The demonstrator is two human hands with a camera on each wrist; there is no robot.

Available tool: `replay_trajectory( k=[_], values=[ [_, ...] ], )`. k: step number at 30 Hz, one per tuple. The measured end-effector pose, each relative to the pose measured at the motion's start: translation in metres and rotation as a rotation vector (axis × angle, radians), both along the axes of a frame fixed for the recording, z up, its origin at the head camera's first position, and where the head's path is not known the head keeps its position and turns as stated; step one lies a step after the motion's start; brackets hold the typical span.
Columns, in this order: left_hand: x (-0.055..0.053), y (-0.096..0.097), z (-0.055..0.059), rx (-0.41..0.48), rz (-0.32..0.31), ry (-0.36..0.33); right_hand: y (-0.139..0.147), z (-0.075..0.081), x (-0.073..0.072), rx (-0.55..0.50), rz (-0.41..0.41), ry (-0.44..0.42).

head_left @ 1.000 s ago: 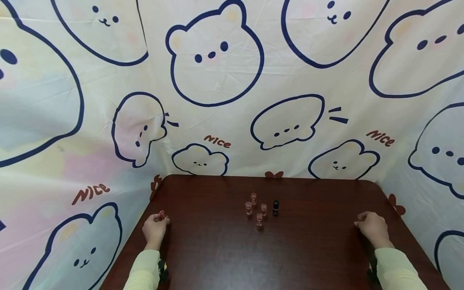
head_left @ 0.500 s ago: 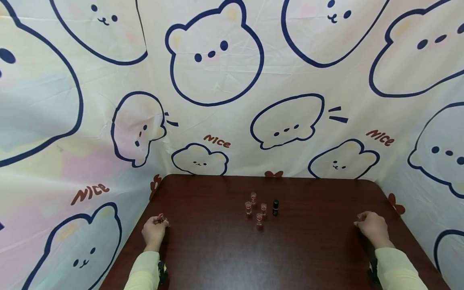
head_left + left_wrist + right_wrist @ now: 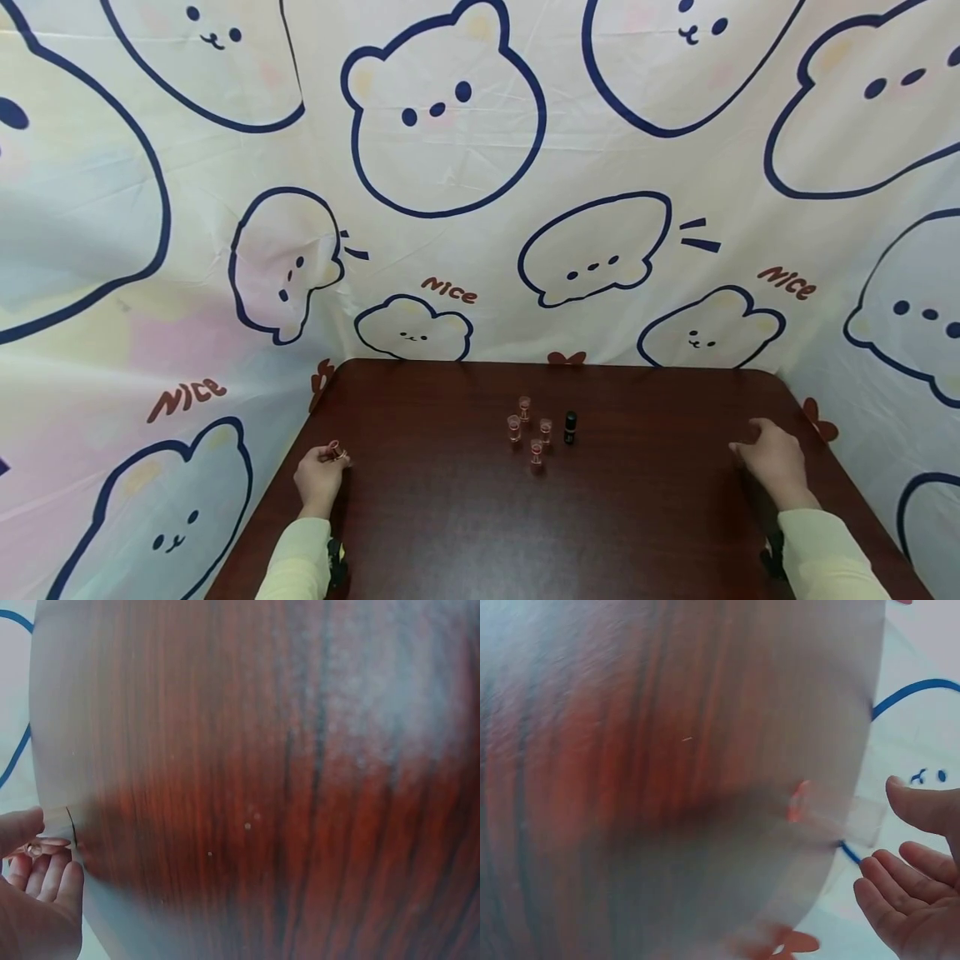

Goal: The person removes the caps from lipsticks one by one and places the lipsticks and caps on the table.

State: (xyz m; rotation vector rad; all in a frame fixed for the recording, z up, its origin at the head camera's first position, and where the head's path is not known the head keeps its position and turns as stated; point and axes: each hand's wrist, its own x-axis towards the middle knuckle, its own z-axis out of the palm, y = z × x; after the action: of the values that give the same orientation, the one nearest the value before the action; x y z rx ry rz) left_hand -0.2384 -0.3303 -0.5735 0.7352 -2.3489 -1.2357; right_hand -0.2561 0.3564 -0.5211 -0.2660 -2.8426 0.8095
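My left hand is at the table's left side, pinching a small clear shot glass between thumb and fingers. In the left wrist view the glass's wide mouth points toward the tabletop. On the right side, my right hand has its thumb parted from loosely bent fingers, with nothing between them. Just beyond those fingertips, the right wrist view shows a blurred, clear glass-like thing with a reddish ring at one end. The hand hides it in the head view.
Several similar small glasses stand grouped around the middle of the dark wooden table. Right of them stands a small dark bottle. A cloth printed with cartoon bears hangs along the table's back and sides.
My right hand has opened, its thumb and fingers spreading apart and reaching slightly forward. The left hand keeps its hold on the shot glass, which has tilted slightly.
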Motion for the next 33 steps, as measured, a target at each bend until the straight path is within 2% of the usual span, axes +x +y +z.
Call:
replay_trajectory(
  k=[5,11,18,23,33],
  values=[
    [0.0,-0.001,0.0,-0.011,0.0,-0.007,-0.02,0.012,-0.005,-0.017,0.012,0.048],
    [0.0,-0.001,0.001,-0.017,0.0,-0.006,-0.048,0.02,-0.015,-0.052,0.063,0.088],
    [0.002,0.0,0.005,-0.017,0.002,-0.004,-0.084,0.027,-0.022,-0.128,0.158,0.051],
    [0.003,0.0,0.005,0.0,0.003,-0.016,-0.11,0.022,-0.03,-0.144,0.245,0.091],
    [0.003,-0.001,0.007,-0.01,-0.008,-0.031,-0.152,0.007,-0.034,-0.208,0.334,0.043]
  ],
)
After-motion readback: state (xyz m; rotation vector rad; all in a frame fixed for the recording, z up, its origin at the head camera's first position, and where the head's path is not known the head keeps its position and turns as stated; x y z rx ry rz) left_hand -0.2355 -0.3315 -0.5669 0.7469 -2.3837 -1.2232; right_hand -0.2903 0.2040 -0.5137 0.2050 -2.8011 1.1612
